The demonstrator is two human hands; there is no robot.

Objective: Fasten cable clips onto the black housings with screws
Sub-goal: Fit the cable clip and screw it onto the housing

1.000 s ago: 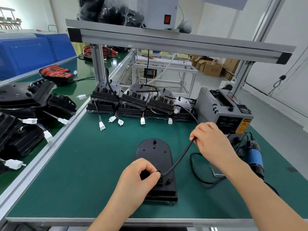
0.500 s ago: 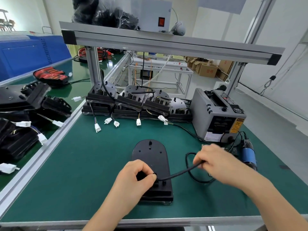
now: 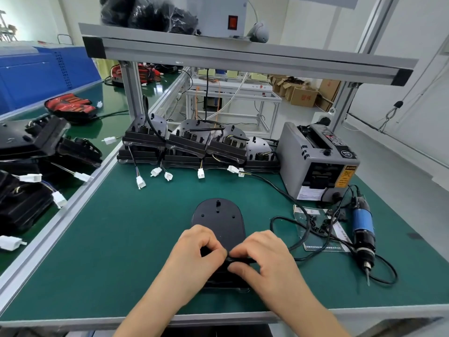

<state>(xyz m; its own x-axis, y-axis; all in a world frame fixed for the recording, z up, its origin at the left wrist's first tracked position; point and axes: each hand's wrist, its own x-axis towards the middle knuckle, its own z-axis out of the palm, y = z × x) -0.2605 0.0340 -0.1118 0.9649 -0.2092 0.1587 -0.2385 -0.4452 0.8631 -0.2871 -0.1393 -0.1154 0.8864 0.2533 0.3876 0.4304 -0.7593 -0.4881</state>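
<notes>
- Head view, lower centre: the black housing (image 3: pixel 220 222) lay flat on the table (image 3: pixel 121 239). The left hand (image 3: pixel 194 254) and right hand (image 3: pixel 264 257) each closed a pinching grip on the cable (image 3: pixel 243 260) at its near end.
- No clip or screw could be made out there, so fastening was judged not yet begun.
- At the right, the screwdriver (image 3: pixel 361 221) lay untouched.

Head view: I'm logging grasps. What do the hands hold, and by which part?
Left hand and right hand both pinch the black cable where it crosses the black housing's near end.
</notes>
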